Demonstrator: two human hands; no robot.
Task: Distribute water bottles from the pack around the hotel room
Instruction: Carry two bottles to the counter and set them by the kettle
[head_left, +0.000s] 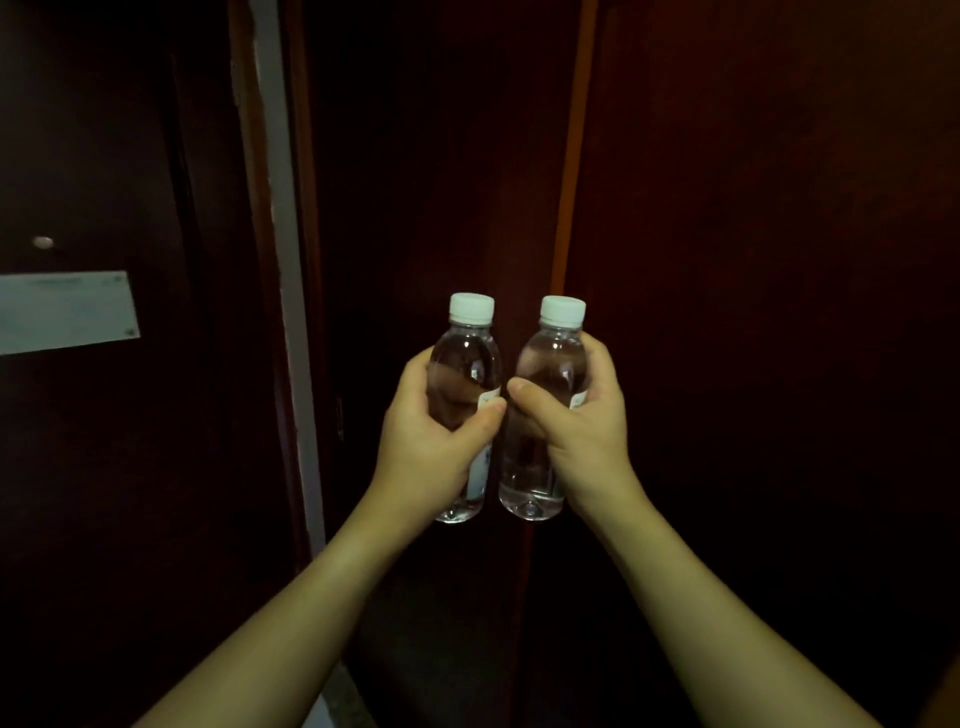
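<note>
I hold two small clear water bottles with white caps upright, side by side, in front of me. My left hand (431, 441) grips the left bottle (467, 358) around its middle, thumb across the label. My right hand (582, 431) grips the right bottle (550, 358) the same way. The two bottles almost touch, and my thumbs meet between them. The pack is not in view.
Dark reddish-brown wooden panels (753, 260) fill the view close ahead. A door (104, 467) at the left carries a pale rectangular plate (67, 312) and a small round metal fitting (42, 241). A light grey frame strip (283, 260) runs down beside it. The light is dim.
</note>
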